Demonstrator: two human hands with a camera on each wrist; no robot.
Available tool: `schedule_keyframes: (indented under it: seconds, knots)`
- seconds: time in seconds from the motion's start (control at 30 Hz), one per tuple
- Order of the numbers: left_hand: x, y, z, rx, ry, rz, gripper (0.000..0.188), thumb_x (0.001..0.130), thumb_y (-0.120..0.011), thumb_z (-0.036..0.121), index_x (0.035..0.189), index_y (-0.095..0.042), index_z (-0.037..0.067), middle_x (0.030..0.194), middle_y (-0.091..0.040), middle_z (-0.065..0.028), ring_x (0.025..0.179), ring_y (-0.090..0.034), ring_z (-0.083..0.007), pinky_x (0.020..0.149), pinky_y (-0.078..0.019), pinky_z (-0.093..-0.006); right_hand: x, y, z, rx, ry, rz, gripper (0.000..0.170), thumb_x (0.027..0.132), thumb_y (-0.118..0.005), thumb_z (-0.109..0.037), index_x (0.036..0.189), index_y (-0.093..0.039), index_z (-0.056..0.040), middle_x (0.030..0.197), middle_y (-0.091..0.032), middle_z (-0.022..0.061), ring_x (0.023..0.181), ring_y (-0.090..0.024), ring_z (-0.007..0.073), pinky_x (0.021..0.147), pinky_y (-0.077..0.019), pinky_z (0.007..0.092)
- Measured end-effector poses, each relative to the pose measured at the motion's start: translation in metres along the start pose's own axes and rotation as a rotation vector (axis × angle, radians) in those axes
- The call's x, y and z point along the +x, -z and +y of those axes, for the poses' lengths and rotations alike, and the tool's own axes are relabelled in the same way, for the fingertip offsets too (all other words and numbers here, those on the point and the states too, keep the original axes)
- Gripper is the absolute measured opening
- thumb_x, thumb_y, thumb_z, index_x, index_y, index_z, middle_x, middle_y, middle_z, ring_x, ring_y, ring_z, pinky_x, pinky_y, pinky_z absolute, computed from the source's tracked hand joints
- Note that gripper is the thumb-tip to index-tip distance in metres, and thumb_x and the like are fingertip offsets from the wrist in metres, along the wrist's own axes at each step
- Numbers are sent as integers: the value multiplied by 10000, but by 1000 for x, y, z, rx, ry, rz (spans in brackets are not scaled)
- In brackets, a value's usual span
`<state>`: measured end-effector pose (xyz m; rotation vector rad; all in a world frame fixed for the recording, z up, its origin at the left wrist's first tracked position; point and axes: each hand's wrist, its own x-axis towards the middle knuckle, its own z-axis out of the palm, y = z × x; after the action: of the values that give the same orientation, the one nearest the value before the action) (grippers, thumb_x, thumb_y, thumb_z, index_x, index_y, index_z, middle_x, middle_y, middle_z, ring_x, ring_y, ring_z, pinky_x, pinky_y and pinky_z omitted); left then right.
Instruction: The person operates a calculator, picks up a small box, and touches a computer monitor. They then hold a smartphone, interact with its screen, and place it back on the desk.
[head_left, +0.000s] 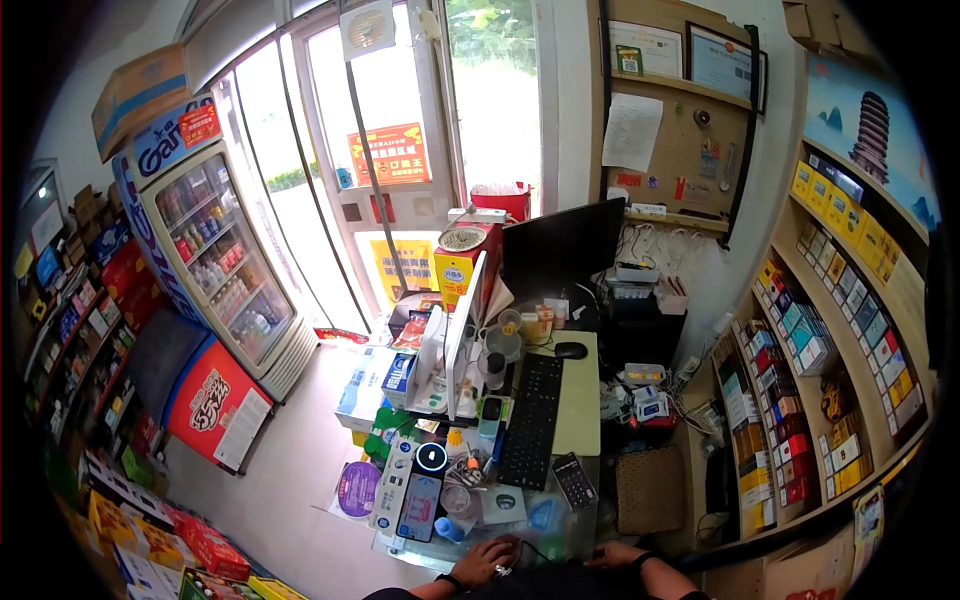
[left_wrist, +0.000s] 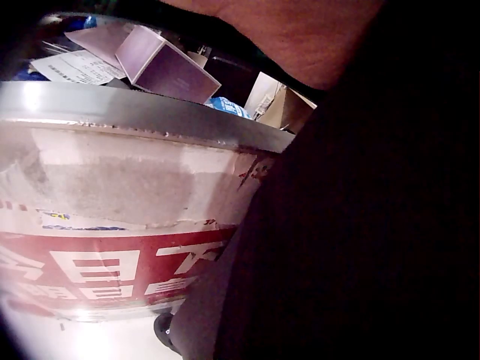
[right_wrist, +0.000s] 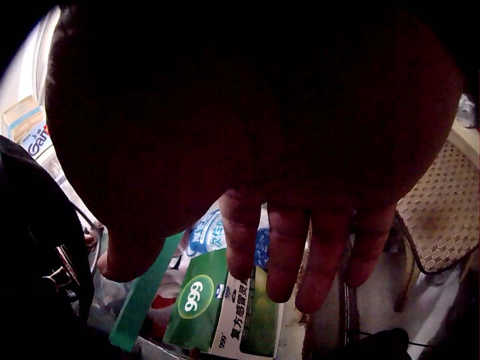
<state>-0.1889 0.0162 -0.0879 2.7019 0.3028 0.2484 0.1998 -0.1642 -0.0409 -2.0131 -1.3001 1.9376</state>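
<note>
At the near edge of the glass-topped counter [head_left: 440,556], my left hand [head_left: 485,563] rests with nothing seen in its grasp. A light blue bottle [head_left: 450,530] stands just beyond it, and a dark cable [head_left: 535,550] runs beside it. The left wrist view catches only part of the left hand [left_wrist: 307,34], over a round container [left_wrist: 97,176] filled with papers and a purple box [left_wrist: 172,67]. My right hand [head_left: 612,555] is low at the counter's right end. In the right wrist view its fingers [right_wrist: 289,259] hang straight over a green-and-white 999 medicine box [right_wrist: 225,307].
A phone [head_left: 419,507], calculator [head_left: 573,481], keyboard [head_left: 531,420] and mouse [head_left: 571,351] lie on the counter, with a monitor [head_left: 563,250] behind. A woven seat [head_left: 650,488] stands to the right, near shelves of packs [head_left: 790,450]. A drinks fridge [head_left: 215,255] is at the left.
</note>
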Motion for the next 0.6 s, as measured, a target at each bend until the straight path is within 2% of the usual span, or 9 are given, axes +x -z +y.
schedule_keyframes:
  seconds: [0.03,0.27,0.47,0.6]
  knots:
    - [-1,-3,-1,5,6,-7,486,1003,-587,271,1475,-552,157,1630,-427,-91,1512,-390,-343,1183,-375,-523,0,-1,-1,10,-19,-6,682,920,-768,-614,1287,-712,-43,1219,-735,116,1136,-665,236,969,-512,385]
    - [0,2,1,-1,36,-54,471,1016,-539,233,1482,-554,162,1634,-421,-70,1517,-381,-329,1186,-373,-511,17,2,13,-14,-35,-21,745,901,-770,-649,1332,-685,-48,1249,-724,121,1152,-662,258,977,-508,404]
    - [-1,-9,-5,-13,1,11,478,999,-549,231,1471,-561,158,1631,-431,-72,1504,-400,-316,1173,-383,-497,12,1,14,-19,-46,-23,800,891,-740,-707,1322,-682,-36,1246,-716,132,1157,-657,277,981,-502,421]
    - [1,-4,-3,34,-3,-11,484,1000,-556,246,1477,-558,160,1633,-432,-72,1500,-407,-319,1172,-384,-492,11,2,12,-15,-66,-16,802,891,-739,-710,1322,-681,-36,1262,-712,132,1165,-655,286,995,-495,425]
